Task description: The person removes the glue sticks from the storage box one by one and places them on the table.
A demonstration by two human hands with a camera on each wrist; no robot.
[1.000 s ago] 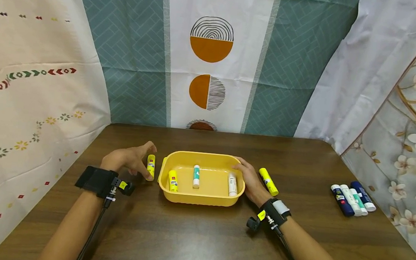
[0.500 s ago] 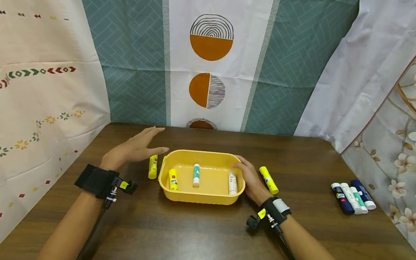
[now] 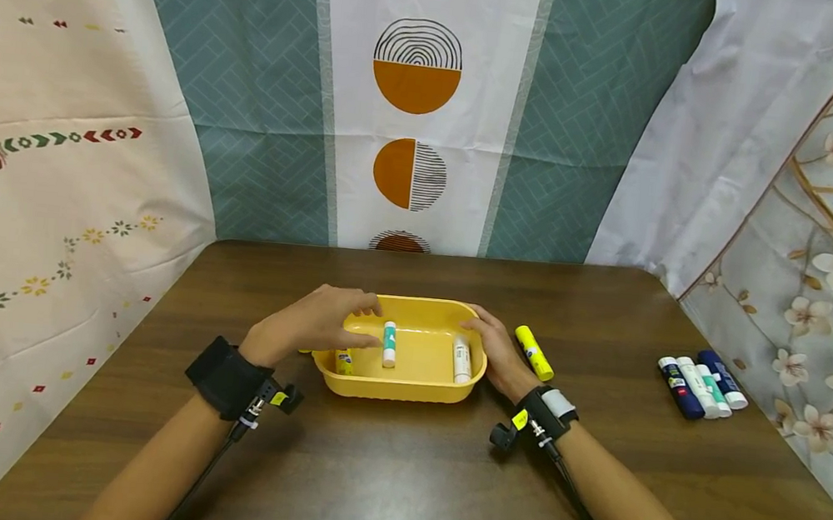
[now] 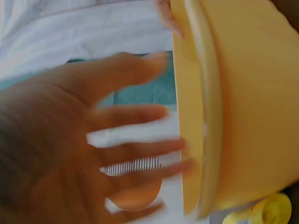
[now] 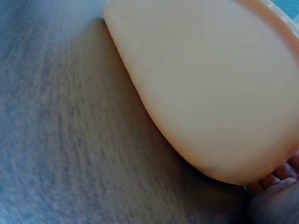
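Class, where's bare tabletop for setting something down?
Bare: table between the forearms, before the yellow tray; also between the yellow glue stick right of it and four grouped glue sticks. Crowded: tray's left end, near the left hand.

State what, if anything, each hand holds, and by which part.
The right hand grips the yellow tray by its right end; the left hand holds nothing.

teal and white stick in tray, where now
In the head view, the teal and white stick lies near the middle of the yellow tray, right of the left hand, left of the white tube.
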